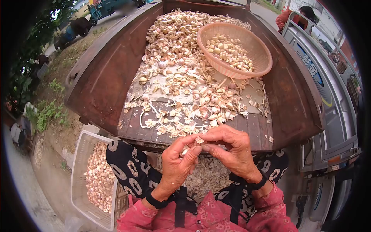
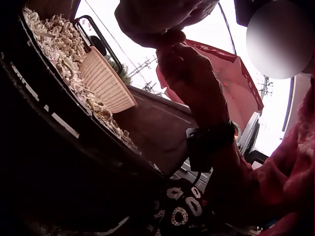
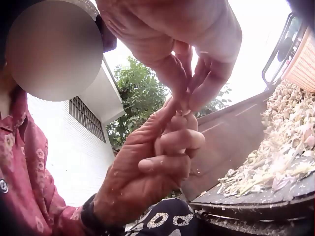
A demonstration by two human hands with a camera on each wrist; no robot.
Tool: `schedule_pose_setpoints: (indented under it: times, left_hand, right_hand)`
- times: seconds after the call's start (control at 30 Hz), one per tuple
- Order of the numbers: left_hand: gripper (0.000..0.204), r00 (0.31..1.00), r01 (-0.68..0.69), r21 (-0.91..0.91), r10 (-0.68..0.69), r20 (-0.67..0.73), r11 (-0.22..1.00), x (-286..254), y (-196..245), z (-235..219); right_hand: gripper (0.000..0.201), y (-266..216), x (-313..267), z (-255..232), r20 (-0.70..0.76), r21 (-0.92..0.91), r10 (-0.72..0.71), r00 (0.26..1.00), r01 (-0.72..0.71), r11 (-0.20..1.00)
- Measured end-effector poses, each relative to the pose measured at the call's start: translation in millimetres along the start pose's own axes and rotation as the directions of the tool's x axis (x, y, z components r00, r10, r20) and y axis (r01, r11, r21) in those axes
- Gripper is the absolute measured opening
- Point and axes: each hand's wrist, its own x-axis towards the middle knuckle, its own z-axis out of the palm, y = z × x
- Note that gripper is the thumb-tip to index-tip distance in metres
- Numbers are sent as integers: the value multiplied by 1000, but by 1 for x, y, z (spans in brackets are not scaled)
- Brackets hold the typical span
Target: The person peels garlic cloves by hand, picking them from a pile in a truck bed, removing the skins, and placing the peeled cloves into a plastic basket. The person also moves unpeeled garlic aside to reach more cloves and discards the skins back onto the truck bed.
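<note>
Garlic clove (image 1: 199,140) is pinched between left hand (image 1: 178,162) and right hand (image 1: 232,149), fingertips clamped together on it, at six o'clock of the truck bed (image 1: 293,96). Peeling seems underway; next, skin likely needs stripping.

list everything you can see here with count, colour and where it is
garlic clove: one, pale, pinched between the fingertips of both hands
round basket: one, pinkish-orange, on the far right of the bed, holding peeled cloves
truck bed: one, rusty brown, in front of the person
garlic heap: too many to count, cream and white cloves and skins, spread down the middle of the bed
white crate: one, on the ground at the left, holding cloves
skins on the lap: a pale pile between the knees
vehicle: one, grey, parked at the right
left hand: fingers curled, pinching the clove, black wrist strap
right hand: fingers curled, picking at the same clove, black wrist strap
</note>
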Motion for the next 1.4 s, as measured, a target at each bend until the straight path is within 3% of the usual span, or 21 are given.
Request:
schedule_pose_setpoints:
  times: [0.07,0.2,0.27,0.4,0.47,0.5,0.57,0.63,0.73,0.8,0.87,0.9,0.93,1.0,1.03,1.1,1.13,1.17,1.23,1.33,1.4]
  left_hand:
    - [32,986,-163,159,153,73,974,-2,-5,-4]
    - [32,989,-135,160,124,76,978,-9,-1,-2]
    - [31,998,53,-8,-53,22,999,-12,2,-2]
    - [33,981,182,-365,-194,4,913,-13,-6,-1]
    - [31,969,235,-459,-245,39,857,-14,-10,-5]
    - [30,948,300,-541,-307,80,786,-15,-13,-9]
    - [28,925,350,-577,-368,90,738,-15,-12,-15]
    - [24,813,401,-763,-580,43,506,-15,-6,-26]
    - [26,891,322,-873,-430,149,365,-21,17,-66]
    - [27,941,123,-904,-339,-25,410,-36,51,-98]
    - [32,923,-146,-615,-116,-366,775,-57,74,-143]
    - [39,851,-222,-272,50,-522,936,-72,69,-187]
    - [53,770,-134,-28,86,-632,991,-88,75,-220]
    - [62,705,162,551,295,-645,818,-112,66,-275]
    - [62,706,166,551,292,-646,818,-130,54,-305]
    - [72,716,459,856,470,-515,238,-159,31,-348]
    - [68,682,319,745,404,-609,585,-161,32,-342]
    - [68,684,322,742,397,-612,589,-157,34,-328]
    - [64,628,227,411,190,-755,883,-139,43,-295]
    - [53,726,104,301,135,-675,948,-89,54,-220]
    - [41,854,30,161,58,-517,987,-60,54,-179]
  right_hand:
    - [25,-3,-4,-3,22,69,46,999,-48,996]
    - [21,4,-8,-1,91,417,256,962,-270,868]
    - [20,9,-10,-2,169,574,378,910,-403,713]
    - [19,12,-17,17,165,640,377,911,-390,662]
    - [22,16,-18,27,-29,431,174,984,-145,891]
    - [23,14,-17,28,-26,100,-7,1000,10,995]
    - [25,12,-13,37,78,-301,-236,968,249,920]
    - [24,3,-3,48,106,-269,-248,963,268,925]
    - [24,8,18,43,106,-153,-222,969,237,959]
    - [22,29,45,22,68,-197,-171,983,182,963]
    - [17,65,70,-11,94,-469,-127,987,156,869]
    - [15,79,78,-24,136,-607,-87,987,152,780]
    - [15,89,83,-29,134,-610,-84,987,149,778]
    - [9,106,88,-34,232,-709,-7,973,174,683]
    - [9,115,88,-32,233,-709,-4,973,172,684]
    - [6,130,91,-27,308,-742,-49,950,272,613]
    - [6,135,92,-25,305,-744,-46,951,268,612]
    - [6,138,91,-24,302,-761,-64,951,281,585]
    - [7,139,92,-23,308,-775,-87,947,303,555]
    - [10,132,90,-25,307,-743,-99,947,303,597]
    - [9,110,87,-25,141,-497,207,968,-112,861]
